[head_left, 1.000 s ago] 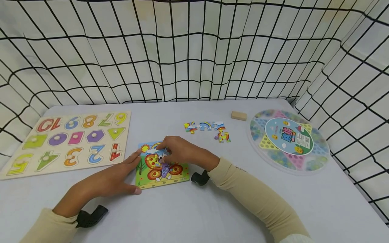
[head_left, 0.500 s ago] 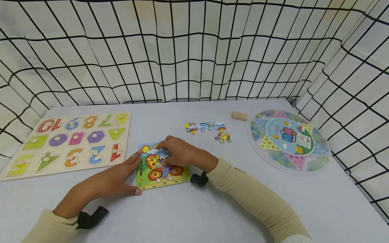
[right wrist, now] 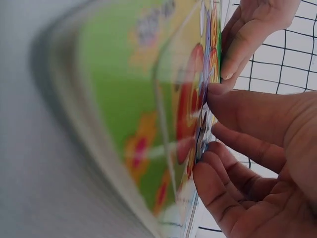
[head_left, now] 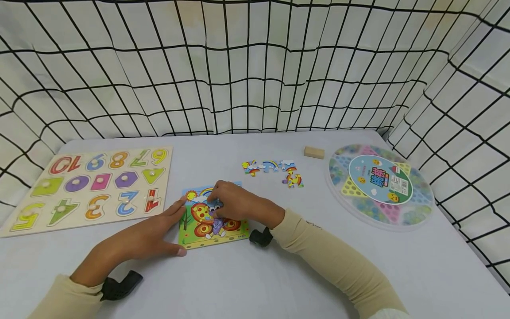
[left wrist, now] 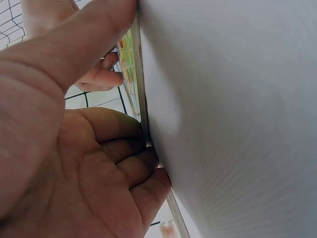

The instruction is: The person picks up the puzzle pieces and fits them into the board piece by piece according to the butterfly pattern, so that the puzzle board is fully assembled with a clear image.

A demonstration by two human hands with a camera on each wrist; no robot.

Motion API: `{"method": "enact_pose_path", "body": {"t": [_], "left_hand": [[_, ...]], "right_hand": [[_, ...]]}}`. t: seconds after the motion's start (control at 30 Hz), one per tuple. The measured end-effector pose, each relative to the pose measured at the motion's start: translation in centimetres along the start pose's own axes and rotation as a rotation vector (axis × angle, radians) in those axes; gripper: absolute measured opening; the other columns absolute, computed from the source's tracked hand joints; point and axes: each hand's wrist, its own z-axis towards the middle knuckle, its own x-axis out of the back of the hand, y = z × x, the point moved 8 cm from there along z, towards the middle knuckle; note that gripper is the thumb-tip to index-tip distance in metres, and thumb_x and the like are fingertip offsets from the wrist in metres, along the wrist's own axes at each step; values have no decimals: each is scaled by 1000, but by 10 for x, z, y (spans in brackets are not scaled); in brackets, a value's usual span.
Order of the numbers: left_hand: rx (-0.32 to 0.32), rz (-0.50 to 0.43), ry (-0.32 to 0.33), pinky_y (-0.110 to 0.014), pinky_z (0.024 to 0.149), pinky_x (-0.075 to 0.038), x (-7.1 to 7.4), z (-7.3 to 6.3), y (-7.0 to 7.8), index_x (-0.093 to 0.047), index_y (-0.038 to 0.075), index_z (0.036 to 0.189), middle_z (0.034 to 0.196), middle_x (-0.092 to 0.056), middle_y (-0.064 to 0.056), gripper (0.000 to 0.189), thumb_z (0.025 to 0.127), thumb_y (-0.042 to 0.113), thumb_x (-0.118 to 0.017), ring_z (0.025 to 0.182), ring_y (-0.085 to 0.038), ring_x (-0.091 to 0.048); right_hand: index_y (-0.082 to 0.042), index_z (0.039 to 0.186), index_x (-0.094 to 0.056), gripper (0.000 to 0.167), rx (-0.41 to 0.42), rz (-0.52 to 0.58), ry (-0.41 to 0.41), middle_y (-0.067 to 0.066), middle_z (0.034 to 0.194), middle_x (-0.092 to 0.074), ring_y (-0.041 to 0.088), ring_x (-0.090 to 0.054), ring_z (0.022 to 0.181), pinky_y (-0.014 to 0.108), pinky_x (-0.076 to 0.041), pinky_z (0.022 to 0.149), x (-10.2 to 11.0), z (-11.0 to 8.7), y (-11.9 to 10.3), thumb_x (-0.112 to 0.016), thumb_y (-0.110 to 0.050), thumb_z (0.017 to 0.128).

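A butterfly-picture jigsaw board (head_left: 191,239) lies on the table in the head view. My right hand (head_left: 233,201) is over its upper middle, thumb and fingertips around a jigsaw piece (head_left: 215,206) showing a blue-grey cartoon face. The right wrist view shows thumb and fingers (right wrist: 218,183) touching the picture surface on either side of that piece; whether it sits flush is unclear. My left hand (head_left: 149,235) rests at the board's left edge, fingers extended to its upper corner and thumb by the lower corner. From the left wrist, fingertips (left wrist: 148,188) touch the board's side.
Loose jigsaw pieces (head_left: 270,166) lie behind the board to the right, beside a small wooden block (head_left: 314,152). A number-and-shape peg board (head_left: 89,195) is on the left. A round game set (head_left: 380,181) lies right. Black netting (head_left: 247,84) borders the table.
My right hand has shifted slightly, its fingertips coming down off the rainbow part of the picture toward the cartoon face. My left hand stays at the board's edge.
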Motion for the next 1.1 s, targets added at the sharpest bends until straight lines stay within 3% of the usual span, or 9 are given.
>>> {"method": "enact_pose_path", "body": {"t": [0.2, 0.3, 0.47, 0.6, 0.8, 1.1], "left_hand": [[-8, 1, 1, -58, 108, -26, -1, 0, 1, -23, -6, 151, 161, -4, -18, 109, 77, 54, -76, 142, -44, -17], [-1, -1, -1, -58, 109, -26, -1, 0, 0, -22, -5, 151, 161, -3, -18, 110, 76, 55, -75, 142, -44, -17], [14, -5, -9, -59, 109, -24, -2, 1, -2, -21, -4, 152, 162, -2, -17, 111, 76, 58, -74, 143, -43, -15], [23, 3, -13, -59, 109, -24, -3, 1, -3, -22, -4, 152, 162, -3, -17, 112, 75, 59, -74, 143, -43, -15], [20, 14, -6, -59, 109, -24, -2, 1, -2, -22, -3, 152, 162, -3, -17, 112, 75, 57, -75, 143, -43, -14], [15, 22, 1, -58, 109, -24, 0, 0, 0, -23, -4, 152, 162, -3, -17, 110, 75, 55, -76, 143, -43, -14]], "right_hand": [[-10, 126, -67, 38, 30, -17, -12, 5, 128, -54, 13, -50, 111, 19, -43, 88, -1, -1, -1, -71, -24, 91], [-10, 127, -66, 38, 46, -1, -17, 5, 127, -54, 13, -51, 106, 19, -44, 85, -1, -1, 1, -70, -23, 92], [-9, 132, -62, 40, 49, 128, -17, 2, 124, -55, 8, -54, 95, 15, -46, 78, 2, -5, 10, -69, -15, 93], [-10, 136, -58, 45, 34, 233, 12, 2, 127, -53, 7, -56, 98, 15, -48, 79, 10, -11, 17, -68, -11, 92], [-10, 130, -63, 37, 3, 300, 74, 2, 119, -60, 9, -57, 99, 18, -49, 81, 24, -22, 33, -66, -8, 93], [0, 122, -67, 29, 112, 306, 140, 9, 111, -67, 15, -59, 98, 19, -49, 87, 44, -38, 47, -65, -3, 92]]}}
